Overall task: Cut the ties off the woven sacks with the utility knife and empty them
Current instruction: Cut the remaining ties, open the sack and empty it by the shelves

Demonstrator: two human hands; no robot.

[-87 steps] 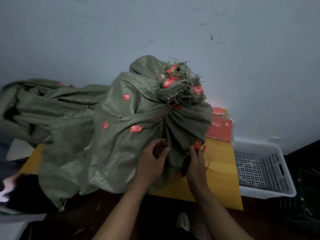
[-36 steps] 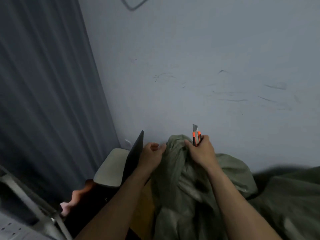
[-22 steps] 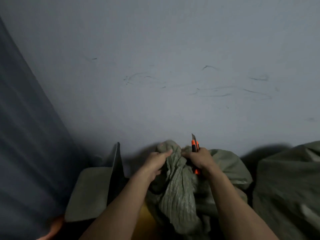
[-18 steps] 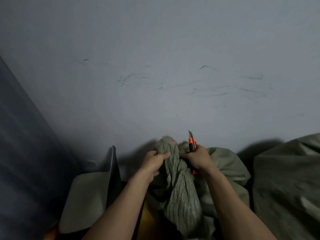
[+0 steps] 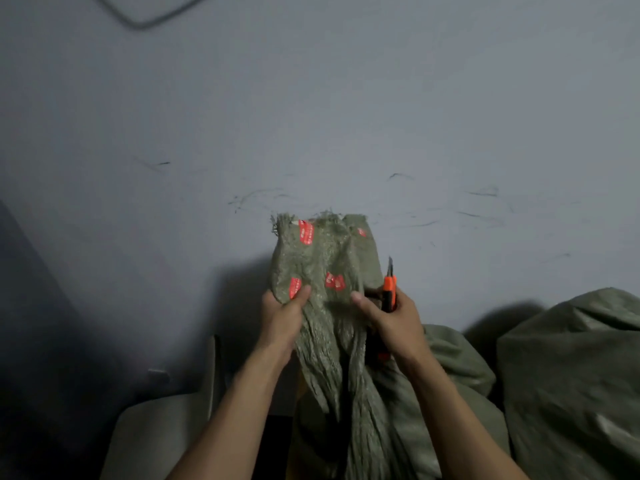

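Raised & fanned out vs. before: woven sack neck (image 5: 322, 258), frayed top up. Our left grip (image 5: 280, 317) pinches it; right grip (image 5: 391, 317) curls round orange knife (image 5: 389, 289), blade upright.

Two bare hands: left hand (image 5: 281, 318) and right hand (image 5: 393, 322), each on a bare forearm, two forearms in all. One utility knife (image 5: 390, 294), orange and black, with one blade showing at the top. Woven sacks: two for certain, the raised sack (image 5: 322, 261) and the far-right sack (image 5: 571, 382); one more green bulk (image 5: 457, 362) behind the right forearm, possibly a third, possibly the body of the raised one. Four red labels (image 5: 335, 281) counted on the raised sack: two near the frayed top edge, two lower down by the thumbs. One pale seat-like object (image 5: 156, 434) at lower left. One dark cable (image 5: 149, 22) on one grey wall (image 5: 346, 98).
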